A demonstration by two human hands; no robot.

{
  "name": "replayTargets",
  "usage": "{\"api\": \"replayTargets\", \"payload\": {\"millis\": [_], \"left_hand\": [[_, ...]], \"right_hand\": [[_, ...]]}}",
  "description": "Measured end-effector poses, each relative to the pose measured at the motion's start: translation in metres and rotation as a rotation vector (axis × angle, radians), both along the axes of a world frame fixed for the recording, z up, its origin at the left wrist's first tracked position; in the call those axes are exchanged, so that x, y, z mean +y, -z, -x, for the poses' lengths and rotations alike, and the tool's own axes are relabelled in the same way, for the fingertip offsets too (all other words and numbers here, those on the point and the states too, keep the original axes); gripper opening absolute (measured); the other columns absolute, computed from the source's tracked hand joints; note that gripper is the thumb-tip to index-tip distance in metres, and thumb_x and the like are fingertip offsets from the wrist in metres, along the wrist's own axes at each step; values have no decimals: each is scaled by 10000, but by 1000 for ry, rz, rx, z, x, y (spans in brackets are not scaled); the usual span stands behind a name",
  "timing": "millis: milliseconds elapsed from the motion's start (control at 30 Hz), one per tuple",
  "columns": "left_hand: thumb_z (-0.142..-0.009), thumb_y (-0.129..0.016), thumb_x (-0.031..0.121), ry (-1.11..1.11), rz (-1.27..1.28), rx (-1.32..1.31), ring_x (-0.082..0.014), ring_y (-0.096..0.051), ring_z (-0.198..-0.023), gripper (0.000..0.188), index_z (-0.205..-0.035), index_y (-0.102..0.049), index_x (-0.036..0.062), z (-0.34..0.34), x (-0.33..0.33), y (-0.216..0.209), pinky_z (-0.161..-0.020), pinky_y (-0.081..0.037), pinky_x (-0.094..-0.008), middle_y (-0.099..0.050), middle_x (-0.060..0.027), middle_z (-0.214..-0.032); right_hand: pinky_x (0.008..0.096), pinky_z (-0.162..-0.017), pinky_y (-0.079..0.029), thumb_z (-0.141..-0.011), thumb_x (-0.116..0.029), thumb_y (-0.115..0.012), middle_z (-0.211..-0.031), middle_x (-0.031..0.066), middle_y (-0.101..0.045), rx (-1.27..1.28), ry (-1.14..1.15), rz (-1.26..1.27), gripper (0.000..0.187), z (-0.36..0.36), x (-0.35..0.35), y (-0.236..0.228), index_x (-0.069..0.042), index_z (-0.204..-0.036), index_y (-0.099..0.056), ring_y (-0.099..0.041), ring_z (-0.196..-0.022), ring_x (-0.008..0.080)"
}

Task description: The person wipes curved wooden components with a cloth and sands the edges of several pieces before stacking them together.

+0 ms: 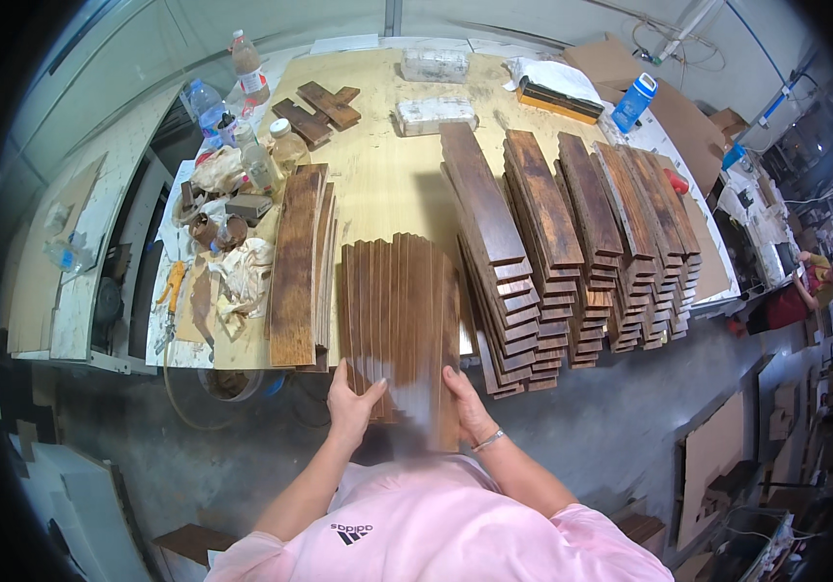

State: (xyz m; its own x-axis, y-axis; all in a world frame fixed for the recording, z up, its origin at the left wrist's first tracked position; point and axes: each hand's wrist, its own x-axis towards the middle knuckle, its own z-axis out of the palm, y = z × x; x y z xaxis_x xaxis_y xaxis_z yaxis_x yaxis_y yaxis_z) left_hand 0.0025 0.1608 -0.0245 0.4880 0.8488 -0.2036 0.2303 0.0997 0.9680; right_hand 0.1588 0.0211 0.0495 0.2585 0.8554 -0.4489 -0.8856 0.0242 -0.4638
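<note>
Between my two hands is a row of brown wooden planks (pixel 397 310), standing on edge side by side at the table's front. My left hand (pixel 350 403) closes on the left side of their near ends, thumb laid across them. My right hand (pixel 470 407) presses the right side, its fingers mostly hidden behind the outer plank. A short stack of dark planks (pixel 298 262) lies just left of the row. To the right, a tall stepped stack of planks (pixel 484 209) stands close by, with several more stacks (pixel 542 204) beyond it.
Bottles (pixel 249 73), rags (pixel 242 272) and an orange-handled air gun (pixel 174 286) crowd the table's left side. Farther back lie loose plank pieces (pixel 324 105) and two pale blocks (pixel 436 116). A blue bottle (pixel 635 102) stands at the back right. A person (pixel 793 303) is far right.
</note>
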Motion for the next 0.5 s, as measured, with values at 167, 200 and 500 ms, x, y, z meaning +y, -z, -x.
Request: {"api": "replayTargets", "payload": {"millis": [167, 200, 500], "left_hand": [[-897, -664, 20, 20, 412, -322, -157, -617, -1054, 403, -1263, -517, -63, -40, -4, -52, -930, -478, -313, -648, -130, -1162], [-909, -657, 41, 28, 445, -367, -160, -620, -1045, 390, -1262, -522, -54, -48, 1, -51, -922, -478, -310, -648, -125, -1162], [-953, -555, 501, 403, -447, 680, -428, -694, -824, 558, -976, -686, -40, -97, 72, -62, -782, -532, -490, -710, -253, -865]], "right_hand": [[349, -859, -564, -983, -240, -624, -1179, 80, -644, -291, 13, 111, 416, -28, 22, -52, -21, -1316, -505, -654, -1035, 168], [336, -860, -557, -979, -237, -634, -1175, 80, -646, -360, 10, 113, 423, -35, 30, -56, -15, -1315, -507, -651, -1029, 162], [312, -988, -470, -948, -209, -684, -1216, 111, -627, -882, -167, 272, 514, -88, 108, -66, 59, -1336, -478, -590, -1110, 154]]}}
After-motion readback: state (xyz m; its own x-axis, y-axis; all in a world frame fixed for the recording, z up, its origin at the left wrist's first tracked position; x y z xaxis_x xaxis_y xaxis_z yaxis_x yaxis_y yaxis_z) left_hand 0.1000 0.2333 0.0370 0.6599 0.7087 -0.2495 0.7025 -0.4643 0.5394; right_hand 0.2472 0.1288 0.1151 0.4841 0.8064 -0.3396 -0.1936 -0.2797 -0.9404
